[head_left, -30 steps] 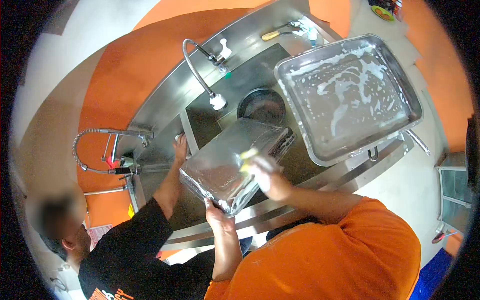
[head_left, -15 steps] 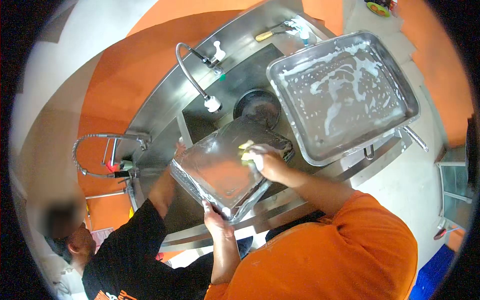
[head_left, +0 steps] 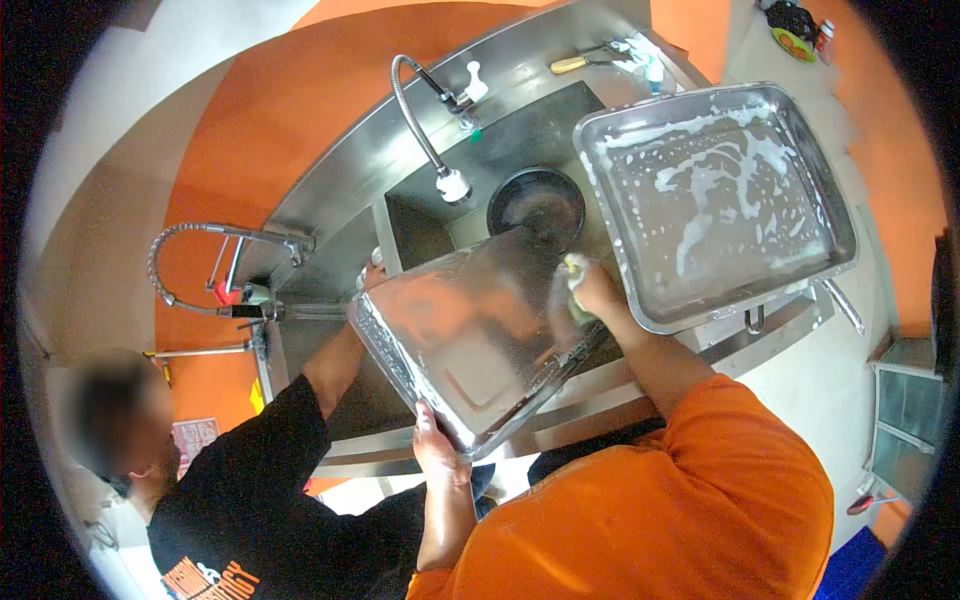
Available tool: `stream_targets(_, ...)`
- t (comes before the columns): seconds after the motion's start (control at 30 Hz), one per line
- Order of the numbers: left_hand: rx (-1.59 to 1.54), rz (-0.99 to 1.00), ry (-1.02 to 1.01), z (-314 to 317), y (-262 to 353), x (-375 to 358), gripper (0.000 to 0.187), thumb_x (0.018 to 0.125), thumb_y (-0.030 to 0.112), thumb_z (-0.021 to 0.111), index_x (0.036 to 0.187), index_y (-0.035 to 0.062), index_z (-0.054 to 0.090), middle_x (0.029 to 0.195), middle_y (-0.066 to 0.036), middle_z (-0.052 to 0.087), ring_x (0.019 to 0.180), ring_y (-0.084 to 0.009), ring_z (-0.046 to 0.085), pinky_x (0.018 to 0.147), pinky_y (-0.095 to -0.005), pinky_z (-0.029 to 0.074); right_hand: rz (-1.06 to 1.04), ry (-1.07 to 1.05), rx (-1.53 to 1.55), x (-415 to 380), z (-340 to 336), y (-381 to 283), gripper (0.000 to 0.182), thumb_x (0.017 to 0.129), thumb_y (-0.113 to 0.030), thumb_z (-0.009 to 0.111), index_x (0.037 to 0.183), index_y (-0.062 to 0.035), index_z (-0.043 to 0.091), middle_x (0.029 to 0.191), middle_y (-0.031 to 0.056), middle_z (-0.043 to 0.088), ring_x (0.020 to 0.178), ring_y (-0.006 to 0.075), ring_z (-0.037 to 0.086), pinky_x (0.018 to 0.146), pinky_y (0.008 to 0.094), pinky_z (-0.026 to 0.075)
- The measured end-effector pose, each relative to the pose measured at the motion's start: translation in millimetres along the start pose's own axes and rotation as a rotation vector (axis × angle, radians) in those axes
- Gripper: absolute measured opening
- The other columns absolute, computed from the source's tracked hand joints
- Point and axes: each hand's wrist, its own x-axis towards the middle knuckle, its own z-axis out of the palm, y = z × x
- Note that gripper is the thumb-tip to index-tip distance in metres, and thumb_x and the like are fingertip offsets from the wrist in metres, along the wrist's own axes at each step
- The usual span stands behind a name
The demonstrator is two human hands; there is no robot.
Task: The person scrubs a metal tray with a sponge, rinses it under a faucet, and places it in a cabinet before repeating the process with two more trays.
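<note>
A large rectangular metal tray [head_left: 480, 335], wet and soapy along its edges, is tilted over the sink. My left hand [head_left: 438, 450] grips its near corner, thumb on the edge. Over the tray's right end my right hand [head_left: 600, 288] is closed on a yellow-green sponge [head_left: 574, 264], slightly smeared by motion. Beyond the tray, a round dark pan [head_left: 537, 207] lies in the sink basin [head_left: 545, 125]. To the right rests a second deep metal tray [head_left: 735, 205], streaked with white suds.
A co-worker in a black shirt [head_left: 250, 470] stands at my left, one hand near the tray's left edge. Two spring-hose faucets, one centre [head_left: 415, 110] and one left [head_left: 185, 235], rise from the counter. A yellow-handled tool [head_left: 570, 65] lies on the back ledge.
My right hand with the sponge has moved right, from the tray's middle to its right end. My left hand keeps its hold on the corner. The camera view has shifted slightly.
</note>
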Motion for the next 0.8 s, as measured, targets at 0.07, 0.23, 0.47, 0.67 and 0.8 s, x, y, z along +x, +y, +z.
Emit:
stream_targets(0.07, -0.027, -0.024, 0.012, 0, -1, 1, 0.043, 0.09, 0.032, 0.041, 0.115, -0.0022, 0.043, 0.11, -0.011, 0.051, 0.098, -0.0227, 0.05, 0.085, -0.0344, 0.04, -0.184, -0.058, 0.109, -13, 16, -9, 0.032, 0.077, -0.008, 0.05, 0.109, -0.008, 0.053, 0.099, 0.0157, 0.059, 0.092, 0.0278, 0.057, 0.078, 0.0348, 0.045)
stream_targets(0.23, -0.089, -0.085, -0.009, 8, -10, 13, 0.04, 0.09, 0.033, 0.038, 0.112, -0.0008, 0.044, 0.107, -0.009, 0.051, 0.094, -0.0217, 0.051, 0.084, -0.034, 0.041, -0.779, -0.034, 0.357, -94, 23, -87, 0.031, 0.071, -0.002, 0.053, 0.102, -0.0025, 0.054, 0.099, 0.016, 0.055, 0.096, 0.0308, 0.051, 0.082, 0.0355, 0.042)
stream_targets(0.47, -0.205, -0.276, 0.012, 13, -11, 29, 0.026, 0.09, 0.032, 0.039, 0.096, 0.0094, 0.051, 0.084, -0.006, 0.053, 0.071, -0.0205, 0.053, 0.059, -0.0423, 0.048, -0.955, -0.033, 0.149, -122, -24, -92, 0.035, 0.068, -0.001, 0.052, 0.103, -0.0054, 0.056, 0.108, 0.0165, 0.051, 0.101, 0.03, 0.049, 0.086, 0.0366, 0.041)
stream_targets(0.67, -0.277, -0.275, 0.04, 20, -2, 26, 0.022, 0.09, 0.03, 0.04, 0.083, 0.0123, 0.051, 0.074, -0.002, 0.05, 0.071, -0.0176, 0.051, 0.067, -0.0387, 0.046, -0.661, 0.158, 0.116, -73, -35, -28, 0.021, 0.076, -0.003, 0.049, 0.096, -0.0028, 0.055, 0.106, 0.0124, 0.054, 0.092, 0.0296, 0.055, 0.08, 0.035, 0.045)
stream_targets(0.8, -0.316, -0.242, -0.03, 31, -3, 27, 0.02, 0.089, 0.029, 0.04, 0.084, 0.0121, 0.049, 0.082, -0.003, 0.053, 0.078, -0.0203, 0.054, 0.071, -0.0388, 0.044, -0.806, 0.068, 0.267, -99, -36, -68, 0.028, 0.074, -0.006, 0.053, 0.102, -0.0054, 0.052, 0.113, 0.012, 0.048, 0.102, 0.0294, 0.048, 0.087, 0.0386, 0.039)
